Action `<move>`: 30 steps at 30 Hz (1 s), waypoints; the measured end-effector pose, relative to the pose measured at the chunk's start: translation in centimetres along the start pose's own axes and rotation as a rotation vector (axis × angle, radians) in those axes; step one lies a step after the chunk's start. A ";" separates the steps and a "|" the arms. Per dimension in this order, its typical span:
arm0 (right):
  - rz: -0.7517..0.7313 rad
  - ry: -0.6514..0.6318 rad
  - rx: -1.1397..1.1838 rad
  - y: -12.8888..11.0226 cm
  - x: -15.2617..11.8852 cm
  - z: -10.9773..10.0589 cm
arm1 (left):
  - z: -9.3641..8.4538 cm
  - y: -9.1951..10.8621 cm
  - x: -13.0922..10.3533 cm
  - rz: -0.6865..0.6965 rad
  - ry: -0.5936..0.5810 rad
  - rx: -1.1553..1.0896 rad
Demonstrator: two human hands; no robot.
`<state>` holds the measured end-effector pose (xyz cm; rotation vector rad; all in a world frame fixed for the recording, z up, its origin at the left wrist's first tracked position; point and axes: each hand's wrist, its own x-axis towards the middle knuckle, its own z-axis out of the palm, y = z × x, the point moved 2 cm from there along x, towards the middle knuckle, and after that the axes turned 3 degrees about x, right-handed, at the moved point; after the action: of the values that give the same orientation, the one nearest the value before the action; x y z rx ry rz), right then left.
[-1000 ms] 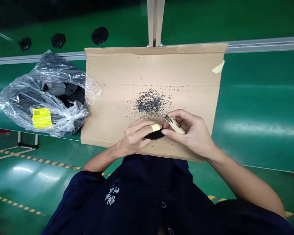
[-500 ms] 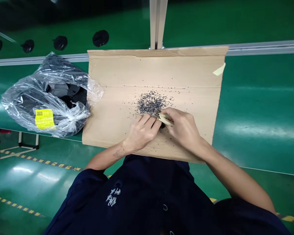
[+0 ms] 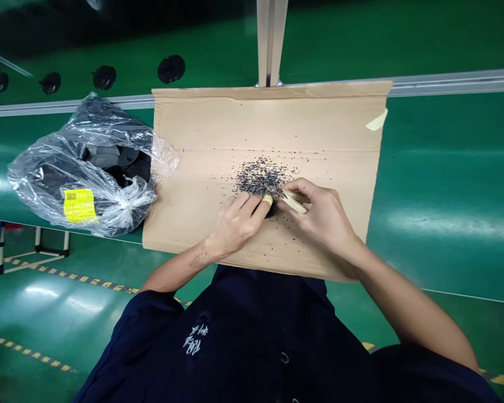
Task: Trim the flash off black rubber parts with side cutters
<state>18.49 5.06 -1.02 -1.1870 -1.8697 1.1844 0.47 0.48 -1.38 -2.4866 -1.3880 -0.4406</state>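
Observation:
My left hand [image 3: 239,221] is closed on a dark round part [image 3: 271,211] over the cardboard sheet [image 3: 201,120]. A yellowish cover is on one of its fingertips. In my right hand [image 3: 323,215] are small cutters [image 3: 294,201] with pale handles, their metal jaws pointing left, just above the dark part. Many tiny black pieces [image 3: 258,176] lie heaped and scattered on the cardboard beyond my hands. My fingers hide much of the dark part.
A clear plastic bag [image 3: 46,162] of dark round parts, with a yellow label [image 3: 79,205], overlaps the cardboard's left edge. Several black parts [image 3: 171,69] stand on the green surface behind the metal rail [image 3: 453,84]. A pale upright post [image 3: 270,39] rises behind the cardboard.
My right hand and the cutters have moved slightly right, away from my left fingers. My left hand has shifted a little left, and more of the dark part and the yellowish fingertip cover shows.

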 end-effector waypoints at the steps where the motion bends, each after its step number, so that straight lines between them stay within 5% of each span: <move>1: 0.014 0.017 0.044 0.0 0.0 0.0 | -0.1 0.0 0.0 0.005 0.020 0.005; 22: -0.017 -0.089 0.031 -0.1 0.5 0.6 | -0.5 0.7 0.2 0.087 0.111 0.035; 30: -0.024 -0.100 -0.042 0.1 0.4 0.8 | 0.5 0.6 -0.2 0.012 -0.013 -0.069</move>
<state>17.68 5.12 -1.43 -1.1434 -1.9865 1.2168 0.93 0.22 -1.90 -2.5561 -1.3841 -0.4786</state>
